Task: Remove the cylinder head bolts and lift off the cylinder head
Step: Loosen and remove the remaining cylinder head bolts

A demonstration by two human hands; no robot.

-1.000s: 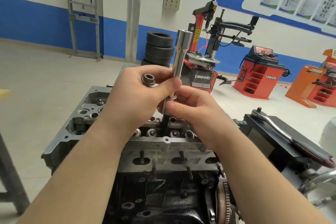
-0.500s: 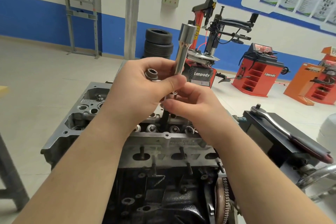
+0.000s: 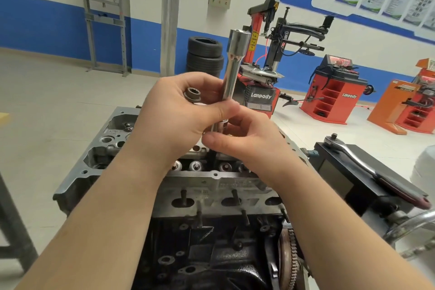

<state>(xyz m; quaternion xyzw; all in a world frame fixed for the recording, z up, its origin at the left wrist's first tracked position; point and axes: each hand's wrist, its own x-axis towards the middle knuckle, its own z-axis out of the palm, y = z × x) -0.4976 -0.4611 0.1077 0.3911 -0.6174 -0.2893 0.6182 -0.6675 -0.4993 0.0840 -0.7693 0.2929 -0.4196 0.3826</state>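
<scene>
Both hands meet above the grey cylinder head, which sits on the dark engine block. My left hand grips a long chrome socket that stands nearly upright. It also holds a loose bolt, whose splined head shows between the fingers. My right hand pinches the cylinder head bolt at the socket's lower end. That bolt's dark shank runs down toward the head between the valve springs. Where the shank ends is hidden by my hands.
A ratchet wrench with a dark red grip lies on a black box to the right of the engine. Behind stand a tyre stack, a tyre changer and red tool cabinets. A grey stand leg is at the left edge.
Both hands keep their hold and stay together. The socket has risen slightly and the view has shifted a little.
</scene>
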